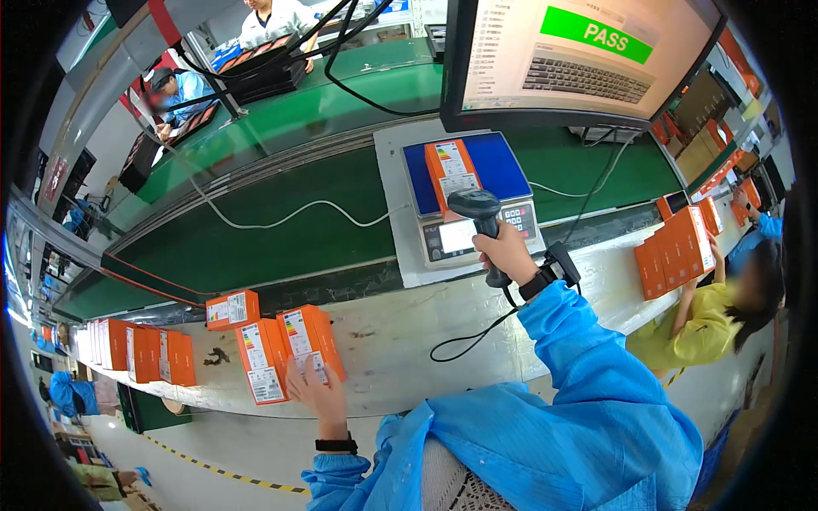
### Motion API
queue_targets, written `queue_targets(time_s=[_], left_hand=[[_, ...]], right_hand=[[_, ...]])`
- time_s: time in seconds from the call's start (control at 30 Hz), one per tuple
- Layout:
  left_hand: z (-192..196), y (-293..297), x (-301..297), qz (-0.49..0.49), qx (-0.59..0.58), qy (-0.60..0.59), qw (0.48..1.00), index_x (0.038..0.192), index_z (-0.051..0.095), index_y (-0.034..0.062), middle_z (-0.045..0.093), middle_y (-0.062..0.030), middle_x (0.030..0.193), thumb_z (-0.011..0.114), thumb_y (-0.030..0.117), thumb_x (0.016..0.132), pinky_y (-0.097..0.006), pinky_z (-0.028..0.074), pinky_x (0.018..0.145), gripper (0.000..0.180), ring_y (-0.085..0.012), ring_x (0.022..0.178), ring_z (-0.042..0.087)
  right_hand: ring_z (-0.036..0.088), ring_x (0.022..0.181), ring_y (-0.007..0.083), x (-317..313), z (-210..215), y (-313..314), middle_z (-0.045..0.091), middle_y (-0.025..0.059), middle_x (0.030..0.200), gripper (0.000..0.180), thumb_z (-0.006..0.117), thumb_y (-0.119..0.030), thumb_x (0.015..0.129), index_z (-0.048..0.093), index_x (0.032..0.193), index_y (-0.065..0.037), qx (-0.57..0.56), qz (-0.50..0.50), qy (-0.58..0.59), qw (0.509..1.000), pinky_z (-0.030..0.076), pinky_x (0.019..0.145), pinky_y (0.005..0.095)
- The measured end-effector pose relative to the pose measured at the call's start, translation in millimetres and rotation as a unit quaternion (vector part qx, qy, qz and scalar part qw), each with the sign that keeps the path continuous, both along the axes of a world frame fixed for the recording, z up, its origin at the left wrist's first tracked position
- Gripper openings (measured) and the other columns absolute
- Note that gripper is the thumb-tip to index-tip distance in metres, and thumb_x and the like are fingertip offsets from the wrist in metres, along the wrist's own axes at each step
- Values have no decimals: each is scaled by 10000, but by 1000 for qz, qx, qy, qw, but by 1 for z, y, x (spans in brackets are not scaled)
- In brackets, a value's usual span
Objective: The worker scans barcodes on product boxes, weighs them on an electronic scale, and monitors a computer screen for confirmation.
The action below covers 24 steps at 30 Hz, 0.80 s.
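My right hand [509, 253] is wrapped round the grip of a black handheld barcode scanner [474, 204]. The scanner's head is over the near end of an orange box [450, 166], which lies on the blue plate of a weighing scale [514, 166]. Down at the left, my left hand [317, 392] rests its outstretched fingers on the label face of another orange box [308, 336]. Against that one leans a similar labelled orange box [262, 362], and a smaller-looking orange box [232, 310] lies just behind them.
A monitor [588, 55] with a green banner stands behind the scale. Rows of orange boxes [145, 351] line the bench's left end. A green conveyor belt [281, 247] runs behind the bench. At right, a person in yellow [707, 324] handles stacked orange boxes [673, 255]. Cables hang overhead.
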State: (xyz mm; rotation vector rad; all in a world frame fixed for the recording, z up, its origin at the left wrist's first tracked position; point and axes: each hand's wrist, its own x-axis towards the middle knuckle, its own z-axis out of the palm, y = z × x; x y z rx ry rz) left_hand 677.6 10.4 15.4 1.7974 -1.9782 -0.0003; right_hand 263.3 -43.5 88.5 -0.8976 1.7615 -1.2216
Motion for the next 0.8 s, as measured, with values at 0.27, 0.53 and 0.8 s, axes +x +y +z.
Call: queue_targets(time_s=[0.27, 0.53, 0.8], left_hand=[[53, -26, 31, 218, 13, -77, 973, 1374, 334, 71, 245, -213, 1447, 659, 394, 783, -605, 142, 1043, 748, -416, 1325, 221], [25, -49, 83, 242, 109, 68, 962, 1380, 343, 52, 434, -245, 1326, 680, 552, 705, -495, 385, 970, 905, -386, 1206, 445], [11, -71, 74, 213, 97, 37, 971, 1378, 350, 34, 504, -222, 1244, 757, 322, 636, -426, 439, 917, 894, -350, 1103, 525]], right_hand=[[573, 471, 135, 1, 2, 1, 583, 83, 583, 210, 605, -147, 746, 567, 818, 46, -5, -21, -4, 1000, 464, 433, 275], [619, 520, 184, 3, 0, 16, 606, 102, 572, 275, 616, -245, 753, 619, 796, 27, 13, -19, 53, 998, 495, 492, 337], [662, 714, 333, 61, -80, 64, 647, 206, 755, 485, 654, -296, 726, 559, 1109, -14, 90, 112, 174, 974, 528, 637, 402]])
